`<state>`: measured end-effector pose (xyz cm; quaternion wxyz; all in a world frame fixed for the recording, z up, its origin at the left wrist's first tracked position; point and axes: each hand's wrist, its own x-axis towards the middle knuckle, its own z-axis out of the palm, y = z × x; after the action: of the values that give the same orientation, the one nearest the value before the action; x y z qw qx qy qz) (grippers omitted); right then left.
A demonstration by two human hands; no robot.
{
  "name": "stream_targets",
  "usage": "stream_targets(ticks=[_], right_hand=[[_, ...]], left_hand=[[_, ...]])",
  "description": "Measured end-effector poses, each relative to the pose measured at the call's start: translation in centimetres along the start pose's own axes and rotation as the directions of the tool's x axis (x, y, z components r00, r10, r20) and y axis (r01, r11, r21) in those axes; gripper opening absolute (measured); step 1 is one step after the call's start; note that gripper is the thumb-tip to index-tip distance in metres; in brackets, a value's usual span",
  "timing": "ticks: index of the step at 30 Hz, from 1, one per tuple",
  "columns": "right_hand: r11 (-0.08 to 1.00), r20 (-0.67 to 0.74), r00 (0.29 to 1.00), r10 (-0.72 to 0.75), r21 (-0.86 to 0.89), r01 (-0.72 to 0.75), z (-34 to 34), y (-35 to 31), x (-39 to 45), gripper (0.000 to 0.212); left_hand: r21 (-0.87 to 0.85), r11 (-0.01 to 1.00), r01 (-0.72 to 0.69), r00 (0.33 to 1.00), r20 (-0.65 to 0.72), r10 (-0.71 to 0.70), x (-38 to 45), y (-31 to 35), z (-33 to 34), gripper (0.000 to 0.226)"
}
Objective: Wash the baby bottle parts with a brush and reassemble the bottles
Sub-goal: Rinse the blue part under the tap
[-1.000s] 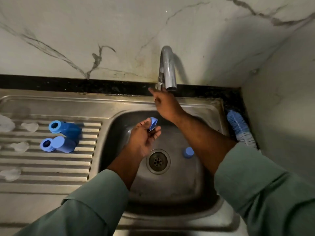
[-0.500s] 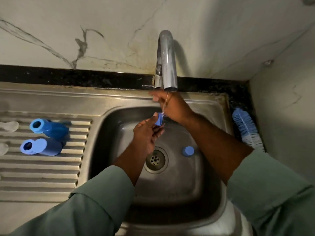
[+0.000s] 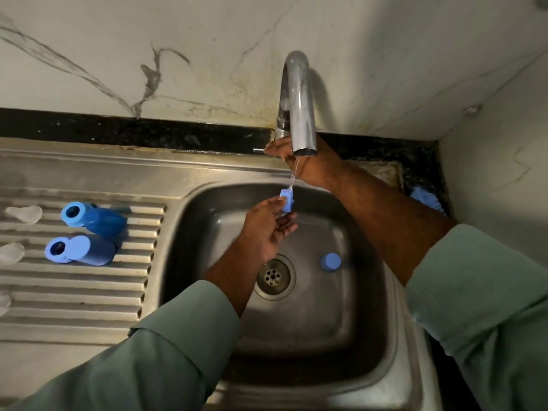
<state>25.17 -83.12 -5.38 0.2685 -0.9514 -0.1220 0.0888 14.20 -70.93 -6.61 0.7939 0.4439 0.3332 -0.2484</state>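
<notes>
My left hand [image 3: 267, 229] holds a small blue bottle cap [image 3: 287, 199] between thumb and fingers under the thin stream of water running from the tap [image 3: 298, 105]. My right hand [image 3: 299, 161] reaches behind the spout and grips the tap's lever at its base. Another blue cap [image 3: 330, 261] lies in the sink basin [image 3: 355, 307], right of the drain [image 3: 274, 276]. Two blue bottles [image 3: 95, 218] [image 3: 81, 250] lie on their sides on the ribbed drainboard [image 3: 74, 292]. The blue bottle brush [image 3: 427, 198] lies at the sink's right rim, partly hidden by my right forearm.
Several clear silicone teats [image 3: 25, 213] [image 3: 10, 253] lie at the drainboard's left edge. A marble wall rises behind the sink and another closes in on the right. A black counter strip runs along the back.
The water stream now falls onto the cap in my left hand, which has risen under the spout. My right hand stays at the tap's lever. The view has shifted slightly.
</notes>
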Motion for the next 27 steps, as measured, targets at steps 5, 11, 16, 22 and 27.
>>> stream_targets(ticks=[5,11,16,22,27], right_hand=[[0.997,-0.004,0.998,-0.060,-0.038,0.060,-0.3,-0.3,-0.7,0.034],[0.990,-0.045,0.996,-0.080,0.115,0.085,-0.4,-0.4,-2.3,0.033],[0.983,-0.083,0.984,-0.156,0.088,0.163,0.3,-0.1,-3.0,0.033],[0.980,-0.118,0.977,-0.179,0.068,0.188,0.3,-0.5,-3.1,0.037],[0.986,-0.089,0.984,-0.156,0.040,0.160,-0.7,-0.8,-3.3,0.039]], left_hand=[[-0.002,0.999,-0.038,0.997,-0.062,0.038,-0.4,0.0,0.6,0.029],[-0.105,0.994,-0.005,0.999,-0.039,0.001,-0.8,0.4,0.4,0.038],[-0.024,0.998,-0.057,0.998,-0.006,0.057,-1.0,0.3,0.3,0.033],[0.104,0.994,-0.028,0.998,-0.052,0.033,-1.3,0.4,0.1,0.037],[0.061,0.998,0.002,1.000,0.010,-0.002,-1.3,0.7,0.3,0.022]])
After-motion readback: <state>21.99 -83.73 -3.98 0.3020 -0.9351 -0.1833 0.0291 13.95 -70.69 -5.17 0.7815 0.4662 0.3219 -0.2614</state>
